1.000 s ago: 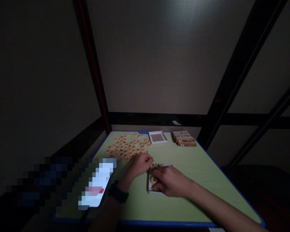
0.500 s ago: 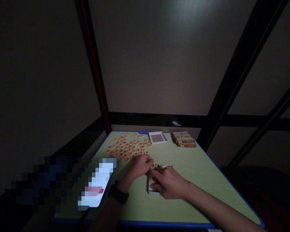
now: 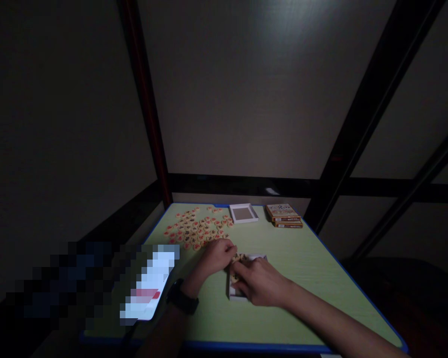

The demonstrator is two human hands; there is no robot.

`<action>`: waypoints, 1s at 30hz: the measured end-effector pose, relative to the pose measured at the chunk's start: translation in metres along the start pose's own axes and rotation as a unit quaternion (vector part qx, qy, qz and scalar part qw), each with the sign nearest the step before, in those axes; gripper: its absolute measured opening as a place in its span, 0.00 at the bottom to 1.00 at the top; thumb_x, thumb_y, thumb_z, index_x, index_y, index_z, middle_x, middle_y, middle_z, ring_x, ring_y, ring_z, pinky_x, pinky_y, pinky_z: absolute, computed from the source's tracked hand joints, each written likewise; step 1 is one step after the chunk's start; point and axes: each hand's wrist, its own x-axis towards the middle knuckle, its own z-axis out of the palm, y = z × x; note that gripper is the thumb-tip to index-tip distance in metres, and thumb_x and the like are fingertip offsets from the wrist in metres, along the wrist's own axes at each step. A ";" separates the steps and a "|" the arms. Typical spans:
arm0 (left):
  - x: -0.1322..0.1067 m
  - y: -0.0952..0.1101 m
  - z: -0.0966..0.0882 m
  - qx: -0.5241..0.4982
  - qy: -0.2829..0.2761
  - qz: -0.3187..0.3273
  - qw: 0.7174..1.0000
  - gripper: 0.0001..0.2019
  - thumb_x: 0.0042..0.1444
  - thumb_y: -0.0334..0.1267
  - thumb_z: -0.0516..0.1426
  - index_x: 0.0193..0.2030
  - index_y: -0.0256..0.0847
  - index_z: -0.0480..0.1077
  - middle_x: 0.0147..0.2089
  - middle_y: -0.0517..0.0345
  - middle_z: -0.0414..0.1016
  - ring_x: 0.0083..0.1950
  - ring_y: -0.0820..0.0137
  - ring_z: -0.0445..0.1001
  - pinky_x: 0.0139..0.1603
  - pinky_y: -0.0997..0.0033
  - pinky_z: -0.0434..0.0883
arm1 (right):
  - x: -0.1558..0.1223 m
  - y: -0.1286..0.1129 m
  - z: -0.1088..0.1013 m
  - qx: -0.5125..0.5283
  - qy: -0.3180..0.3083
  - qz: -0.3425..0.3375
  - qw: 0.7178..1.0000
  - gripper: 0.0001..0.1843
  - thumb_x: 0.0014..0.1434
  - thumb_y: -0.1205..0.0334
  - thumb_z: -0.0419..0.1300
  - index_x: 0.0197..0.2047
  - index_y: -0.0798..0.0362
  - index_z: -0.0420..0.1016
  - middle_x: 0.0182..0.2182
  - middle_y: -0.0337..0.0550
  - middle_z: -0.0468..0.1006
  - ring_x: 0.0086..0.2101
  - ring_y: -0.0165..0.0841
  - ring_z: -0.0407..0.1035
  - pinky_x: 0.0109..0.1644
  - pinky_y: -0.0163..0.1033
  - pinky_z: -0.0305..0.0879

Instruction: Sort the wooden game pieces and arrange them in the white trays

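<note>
A small white open box [image 3: 237,298] lies on the table near its front, with several round xiangqi pieces [image 3: 240,256] along its far end. Over it is my right hand [image 3: 265,282], thumb and forefinger closed around a piece inside the box; the hand covers much of the interior. My left hand [image 3: 218,254] rests by the box's far left corner, fingers curled in, and whatever it may hold is hidden. Beyond it spreads a loose group of xiangqi pieces [image 3: 194,233] marked in red and black.
A white box lid or tray [image 3: 244,214] lies at the table's far edge. To its right are stacked printed boxes [image 3: 282,213]. A lit phone-like screen [image 3: 155,283], partly pixelated, is left of my watch [image 3: 183,297]. The green table [image 3: 313,298] has a blue rim.
My right hand has shifted very slightly left within the box, its fingers still closed around a piece. My left hand and the scattered pieces stay in place.
</note>
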 end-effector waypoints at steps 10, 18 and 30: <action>0.001 -0.004 0.003 -0.004 0.001 -0.002 1.000 0.13 0.56 0.37 0.52 0.23 0.40 0.72 0.25 0.57 0.75 0.30 0.70 0.70 0.30 0.74 0.60 | -0.004 0.013 -0.016 0.092 0.001 0.019 0.996 0.19 0.50 0.70 0.63 0.46 0.49 0.68 0.31 0.36 0.79 0.32 0.33 0.73 0.35 0.34 0.57; 0.002 -0.004 0.002 0.011 -0.004 0.001 1.000 0.14 0.56 0.37 0.52 0.21 0.38 0.70 0.23 0.59 0.72 0.29 0.71 0.68 0.30 0.74 0.58 | 0.000 0.008 -0.009 0.050 -0.004 -0.017 0.999 0.16 0.53 0.70 0.60 0.45 0.49 0.68 0.35 0.40 0.79 0.35 0.36 0.72 0.37 0.36 0.58; 0.002 -0.002 0.000 0.056 0.023 -0.017 0.998 0.13 0.59 0.35 0.53 0.26 0.38 0.74 0.26 0.59 0.74 0.31 0.71 0.70 0.32 0.74 0.58 | -0.002 0.013 -0.005 0.104 0.018 0.002 0.994 0.16 0.48 0.72 0.63 0.41 0.49 0.71 0.34 0.39 0.79 0.34 0.34 0.72 0.36 0.34 0.58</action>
